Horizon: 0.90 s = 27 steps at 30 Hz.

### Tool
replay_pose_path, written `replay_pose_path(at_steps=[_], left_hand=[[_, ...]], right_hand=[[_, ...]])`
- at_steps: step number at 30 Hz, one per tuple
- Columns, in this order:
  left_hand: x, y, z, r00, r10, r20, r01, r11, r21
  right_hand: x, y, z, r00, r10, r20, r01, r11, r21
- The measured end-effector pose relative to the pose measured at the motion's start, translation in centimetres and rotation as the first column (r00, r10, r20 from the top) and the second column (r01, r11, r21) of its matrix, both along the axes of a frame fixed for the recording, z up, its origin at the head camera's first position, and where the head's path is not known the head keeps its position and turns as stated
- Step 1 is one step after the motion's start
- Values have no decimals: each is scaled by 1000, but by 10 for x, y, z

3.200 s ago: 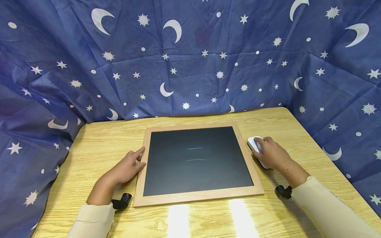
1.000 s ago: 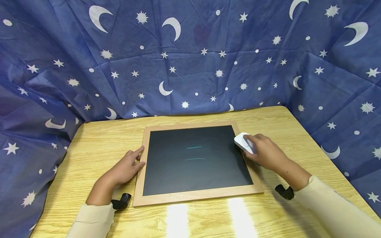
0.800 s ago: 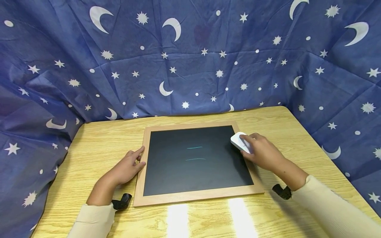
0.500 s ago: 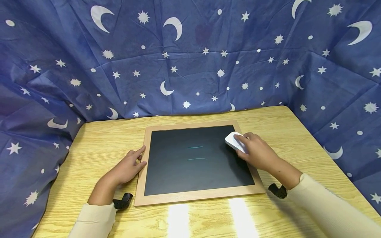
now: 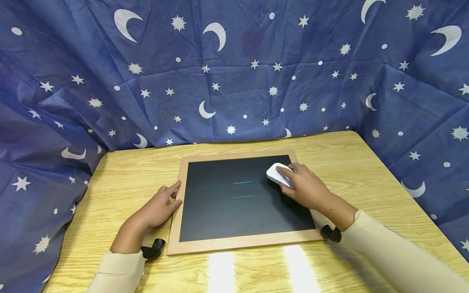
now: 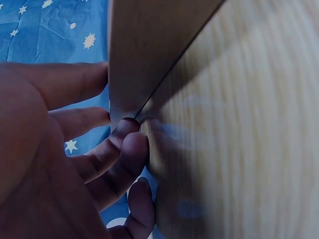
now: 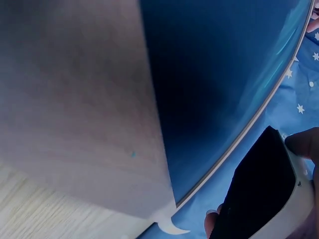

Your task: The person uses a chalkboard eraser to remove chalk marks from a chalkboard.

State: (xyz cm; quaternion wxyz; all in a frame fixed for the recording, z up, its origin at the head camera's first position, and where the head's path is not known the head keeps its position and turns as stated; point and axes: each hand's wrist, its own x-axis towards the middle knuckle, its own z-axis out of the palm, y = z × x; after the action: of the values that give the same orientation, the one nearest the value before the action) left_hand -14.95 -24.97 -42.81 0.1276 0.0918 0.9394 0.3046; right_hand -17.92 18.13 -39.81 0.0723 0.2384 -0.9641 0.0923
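A framed blackboard (image 5: 234, 219) lies flat on the table, with two short teal strokes (image 5: 243, 189) near its middle. My right hand (image 5: 307, 188) grips a white board eraser (image 5: 275, 172) by its sides over the board's right part. In the right wrist view the eraser's black felt pad (image 7: 261, 184) faces the board, and a gap seems to show between them. My left hand (image 5: 158, 208) rests at the left side of the wooden frame (image 5: 175, 228), thumb and forefinger touching it. Seen from the left wrist, the other fingers (image 6: 134, 149) bend loosely beside the frame's edge.
The wooden table (image 5: 121, 175) carries the board, with two bright light reflections (image 5: 221, 270) in front of it. A blue cloth (image 5: 234, 101) with moons and stars hangs behind and at both sides. Each wrist wears a small black camera (image 5: 154, 249).
My right hand has brought the eraser from the table right of the board, leftward across the frame and over the black surface. The left hand has stayed at the frame; both strokes look the same.
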Motion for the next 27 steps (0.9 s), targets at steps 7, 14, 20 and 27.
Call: replay_pose_path(at_steps=[7,14,20,27], left_hand=[[0,-1,-3,1000,-9,-14,9,1000,-7],[1,1,0,1000,4,-8,-4,1000,3],[1,2,2,1000,13,3,-13,1000,5],[1,1,1,1000,14,6,-14,1000,5]], right_hand=[[-5,-9,-5,999,33,-20,-32,999,24],[-8,-16,-8,994,81,-69,-79,996,28],[-9,-22,-8,990,117,-82,-112,992,60],[-10,-28,-7,988,138,-76,-133,989,61]])
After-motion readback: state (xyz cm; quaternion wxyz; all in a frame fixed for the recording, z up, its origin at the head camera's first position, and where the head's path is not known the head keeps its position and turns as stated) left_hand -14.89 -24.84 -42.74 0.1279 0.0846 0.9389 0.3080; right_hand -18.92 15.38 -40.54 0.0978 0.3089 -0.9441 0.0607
